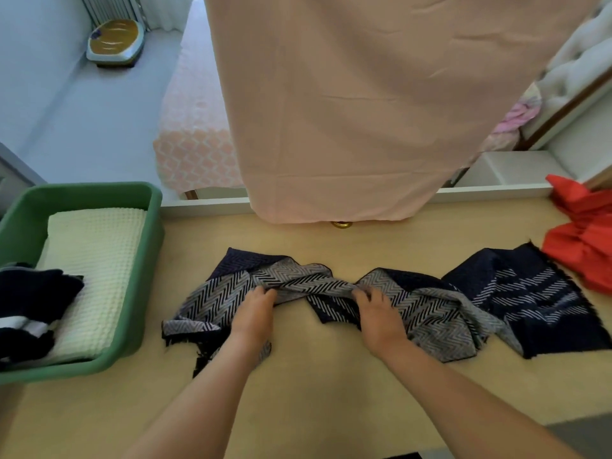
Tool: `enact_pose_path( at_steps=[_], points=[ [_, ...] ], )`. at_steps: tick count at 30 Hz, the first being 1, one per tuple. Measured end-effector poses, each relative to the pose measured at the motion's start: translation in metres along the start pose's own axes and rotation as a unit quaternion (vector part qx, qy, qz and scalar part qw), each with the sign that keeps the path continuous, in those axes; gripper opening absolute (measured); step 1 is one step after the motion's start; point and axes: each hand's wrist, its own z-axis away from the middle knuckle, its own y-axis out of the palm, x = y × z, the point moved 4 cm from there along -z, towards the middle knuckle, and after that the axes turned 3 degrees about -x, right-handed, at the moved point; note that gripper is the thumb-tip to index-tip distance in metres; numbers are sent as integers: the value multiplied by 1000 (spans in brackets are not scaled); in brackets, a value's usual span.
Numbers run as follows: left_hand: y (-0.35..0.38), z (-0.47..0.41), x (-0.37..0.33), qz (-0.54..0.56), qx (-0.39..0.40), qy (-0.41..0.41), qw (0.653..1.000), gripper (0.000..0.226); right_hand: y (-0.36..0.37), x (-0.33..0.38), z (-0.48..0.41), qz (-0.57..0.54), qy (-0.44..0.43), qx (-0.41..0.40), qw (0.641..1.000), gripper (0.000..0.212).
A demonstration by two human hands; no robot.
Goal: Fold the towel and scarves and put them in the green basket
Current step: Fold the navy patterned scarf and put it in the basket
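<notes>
Herringbone scarf [430, 313] bunched on tan table [331, 392], gripped by left hand [255, 313] and right hand [377, 316]; green basket [99, 189] at left, bed [192, 134] behind.

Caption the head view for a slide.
Left hand and right hand grip a scarf on the table; towel in green basket.
</notes>
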Motion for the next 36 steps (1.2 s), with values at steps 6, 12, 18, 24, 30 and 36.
enact_pose_path(
  at_steps=[6,12,18,24,30,36],
  points=[
    [-52,-5,29,-88,-29,3,996,30,-18,-23,-8,-77,43,-36,995,32],
    [-74,13,39,-244,339,-146,897,39,-72,-24,-11,-259,72,-126,955,12],
    [-49,4,-5,-63,114,52,990,50,-83,0,3,-396,24,-60,916,27],
    [-30,12,-51,95,69,224,967,37,-64,31,29,-365,-44,188,911,15],
    [-27,29,-44,66,292,55,952,18,-24,14,50,-282,56,437,852,59],
    [-10,28,-34,79,316,35,945,23,-22,3,27,-241,9,256,936,33]
  ],
)
